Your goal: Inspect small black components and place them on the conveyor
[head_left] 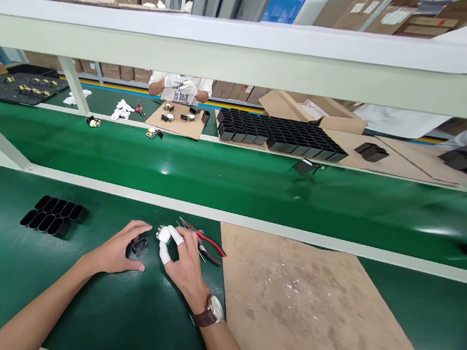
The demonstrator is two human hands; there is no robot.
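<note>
My right hand [182, 256], with white covers on thumb and forefinger and a watch on its wrist, pinches a small part with a round white top [163, 235]. To its left, my left hand [117, 249] curves loosely, thumb and fingers spread apart. Between them a small black plastic piece [140, 246] stands on the green tabletop [128, 315]; whether the fingers touch it is unclear. Red-handled pliers [209, 243] lie just beyond my right hand, partly hidden by it. Several black oval cups [54, 215] stand in two rows further left.
A stained cardboard sheet [298, 306] covers the table at right. Past a pale rail runs a green conveyor belt [225, 177] carrying a few small parts. Beyond it are black trays of cups [280, 134] and a co-worker's gloved hands [180, 84]. A shelf beam [246, 64] crosses above.
</note>
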